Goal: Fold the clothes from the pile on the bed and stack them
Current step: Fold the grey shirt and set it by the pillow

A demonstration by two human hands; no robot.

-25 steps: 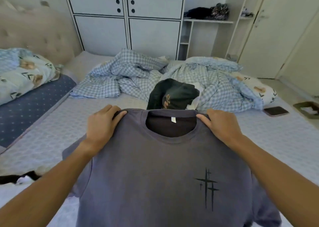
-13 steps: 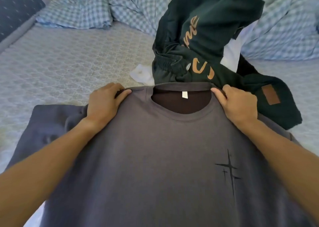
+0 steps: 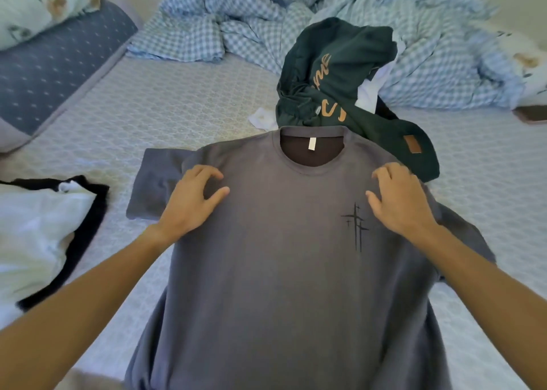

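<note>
The bed [image 3: 165, 102] is carrying a grey T-shirt [image 3: 281, 271] lying face up, its long axis running from the person toward the dark green clothes pile [image 3: 340, 72] beyond the collar. The left hand [image 3: 189, 200] and right hand [image 3: 399, 200] are hovering apart over the shoulders, fingers loosely curled, gripping nothing.

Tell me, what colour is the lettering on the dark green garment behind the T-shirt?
Tan-orange lettering on the dark green garment, seen in the head view.
</note>
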